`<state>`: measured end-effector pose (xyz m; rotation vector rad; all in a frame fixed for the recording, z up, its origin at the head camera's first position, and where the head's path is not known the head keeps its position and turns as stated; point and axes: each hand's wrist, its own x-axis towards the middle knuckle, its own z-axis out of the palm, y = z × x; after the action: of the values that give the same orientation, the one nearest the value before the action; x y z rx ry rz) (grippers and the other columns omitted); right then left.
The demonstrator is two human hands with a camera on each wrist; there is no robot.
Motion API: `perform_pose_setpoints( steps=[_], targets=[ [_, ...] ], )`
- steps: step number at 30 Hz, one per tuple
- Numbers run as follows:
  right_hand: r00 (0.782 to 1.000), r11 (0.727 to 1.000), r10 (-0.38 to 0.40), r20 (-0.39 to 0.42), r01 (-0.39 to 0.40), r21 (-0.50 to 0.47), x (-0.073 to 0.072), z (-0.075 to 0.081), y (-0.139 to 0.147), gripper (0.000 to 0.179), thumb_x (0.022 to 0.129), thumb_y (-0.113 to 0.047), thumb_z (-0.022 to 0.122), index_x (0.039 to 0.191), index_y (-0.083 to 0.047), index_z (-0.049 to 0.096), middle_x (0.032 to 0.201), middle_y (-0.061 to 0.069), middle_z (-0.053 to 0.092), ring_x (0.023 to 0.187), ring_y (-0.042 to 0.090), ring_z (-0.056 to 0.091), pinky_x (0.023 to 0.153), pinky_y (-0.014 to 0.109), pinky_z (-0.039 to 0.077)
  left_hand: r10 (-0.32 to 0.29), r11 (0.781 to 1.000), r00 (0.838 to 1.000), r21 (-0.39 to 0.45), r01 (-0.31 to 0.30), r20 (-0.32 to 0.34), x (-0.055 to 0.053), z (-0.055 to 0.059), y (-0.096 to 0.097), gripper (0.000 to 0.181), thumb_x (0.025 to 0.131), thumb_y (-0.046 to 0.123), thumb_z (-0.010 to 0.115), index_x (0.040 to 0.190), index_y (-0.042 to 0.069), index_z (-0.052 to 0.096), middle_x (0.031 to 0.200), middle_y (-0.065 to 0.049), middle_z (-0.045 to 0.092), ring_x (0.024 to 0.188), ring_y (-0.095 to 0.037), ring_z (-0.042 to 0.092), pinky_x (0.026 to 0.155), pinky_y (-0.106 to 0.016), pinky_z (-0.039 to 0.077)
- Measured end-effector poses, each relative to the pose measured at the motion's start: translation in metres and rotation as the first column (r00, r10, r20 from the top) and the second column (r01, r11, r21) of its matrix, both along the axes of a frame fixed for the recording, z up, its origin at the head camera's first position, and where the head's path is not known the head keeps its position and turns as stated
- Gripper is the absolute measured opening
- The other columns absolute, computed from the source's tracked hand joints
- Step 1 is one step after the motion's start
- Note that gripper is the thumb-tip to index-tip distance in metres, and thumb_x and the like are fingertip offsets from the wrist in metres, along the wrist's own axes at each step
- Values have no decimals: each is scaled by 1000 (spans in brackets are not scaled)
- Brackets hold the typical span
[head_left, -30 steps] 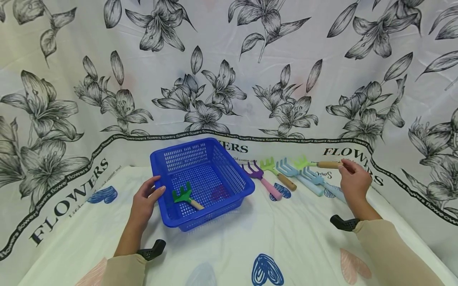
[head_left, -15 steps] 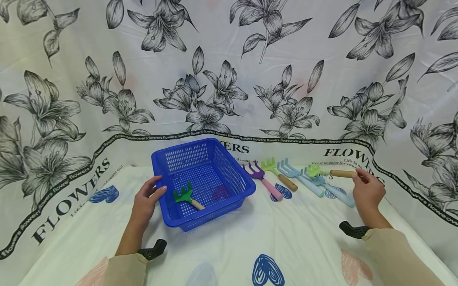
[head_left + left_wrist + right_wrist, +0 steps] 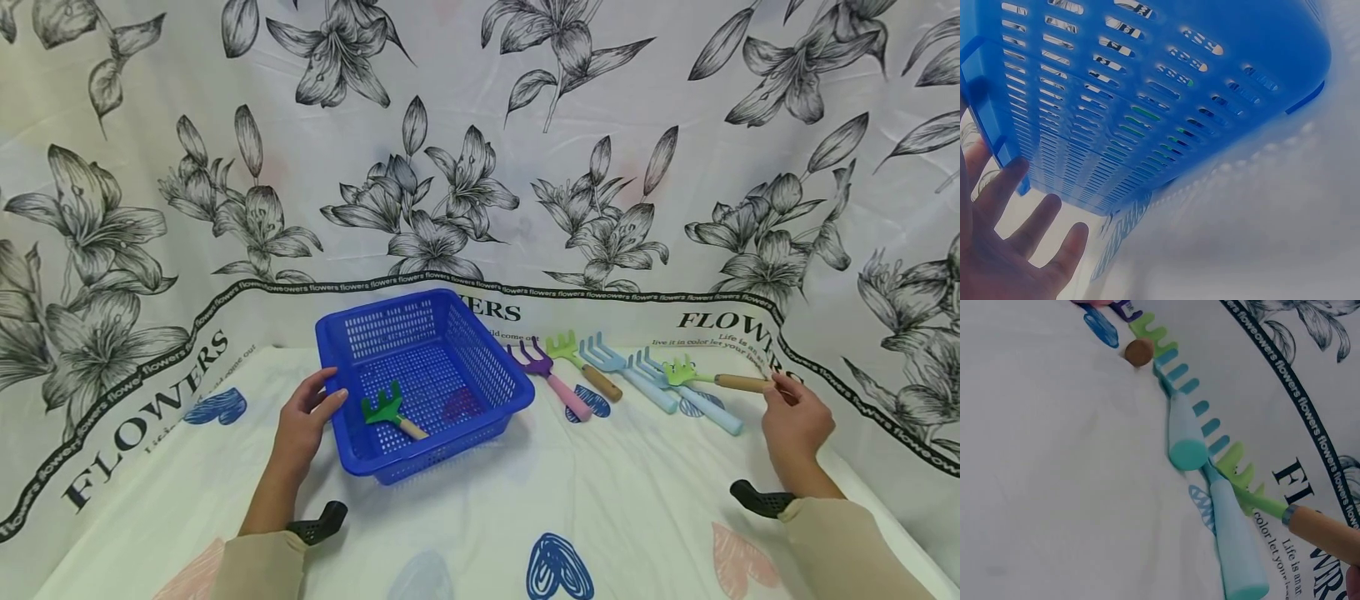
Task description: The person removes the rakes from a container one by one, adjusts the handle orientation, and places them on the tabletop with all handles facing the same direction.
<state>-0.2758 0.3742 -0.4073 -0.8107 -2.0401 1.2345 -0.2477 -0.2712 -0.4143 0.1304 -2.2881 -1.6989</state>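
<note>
My right hand [image 3: 799, 418] pinches the wooden handle end of a light green hand rake [image 3: 741, 382]. Its tines lie over the head of a light blue rake [image 3: 708, 408]. In the right wrist view, the held rake's wooden handle [image 3: 1325, 532] enters from the right edge. My left hand [image 3: 303, 412] rests at the left rim of a blue plastic basket [image 3: 431, 450], thumb and forefinger touching it. Other fingers [image 3: 1038, 222] spread fairly straight outside the perforated wall in the left wrist view. A green rake [image 3: 386, 408] with a wooden handle lies in the basket.
Right of the basket, a purple rake with a pink handle [image 3: 567, 394], a second light green rake [image 3: 600, 381] and another light blue rake [image 3: 648, 389] lie side by side. They rest on a white printed cloth [image 3: 465, 533], with a flowered curtain [image 3: 525, 217] behind.
My right hand has moved right and toward me, drawing the light green rake along and lowering it beside the light blue one. The left hand and basket stay put.
</note>
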Motion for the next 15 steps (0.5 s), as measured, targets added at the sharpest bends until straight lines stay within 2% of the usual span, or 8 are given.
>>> perform_pose_setpoints(
  steps=[4, 8, 11, 15],
  targets=[
    [1000, 1000, -3, 15, 3, -24, 2, -3, 6, 39, 99, -16, 54, 138, -14, 57, 136, 6, 57, 106, 6, 56, 87, 18, 50, -6, 1000, 1000, 5, 6, 7, 1, 0, 0, 62, 96, 39, 60, 150, 19, 37, 159, -7, 24, 144, -38, 21, 108, -62, 26],
    [1000, 999, -26, 2, 26, -32, 5, -5, 10, 39, 98, -14, 55, 136, -14, 58, 135, 5, 58, 103, 2, 56, 87, 17, 49, -3, 1000, 1000, 2, 3, 8, 1, 0, 0, 64, 95, 41, 60, 150, 20, 37, 159, -6, 24, 144, -37, 21, 108, -62, 26],
    [999, 998, -41, -2, 41, -54, 7, -6, 12, 39, 97, -15, 56, 136, -14, 59, 134, 2, 59, 100, -1, 56, 84, 14, 49, 6, 1000, 1000, -3, -6, 6, 0, -2, -1, 63, 94, 42, 61, 149, 20, 38, 159, -5, 25, 143, -37, 23, 107, -62, 27],
    [999, 995, -52, -3, 52, -83, 9, -9, 15, 38, 97, -16, 56, 135, -15, 60, 130, -3, 61, 96, -3, 55, 72, 8, 47, 12, 1000, 1000, -5, -12, 5, 0, -3, -1, 64, 93, 44, 61, 149, 20, 39, 158, -6, 26, 143, -37, 23, 107, -62, 27]
  ],
)
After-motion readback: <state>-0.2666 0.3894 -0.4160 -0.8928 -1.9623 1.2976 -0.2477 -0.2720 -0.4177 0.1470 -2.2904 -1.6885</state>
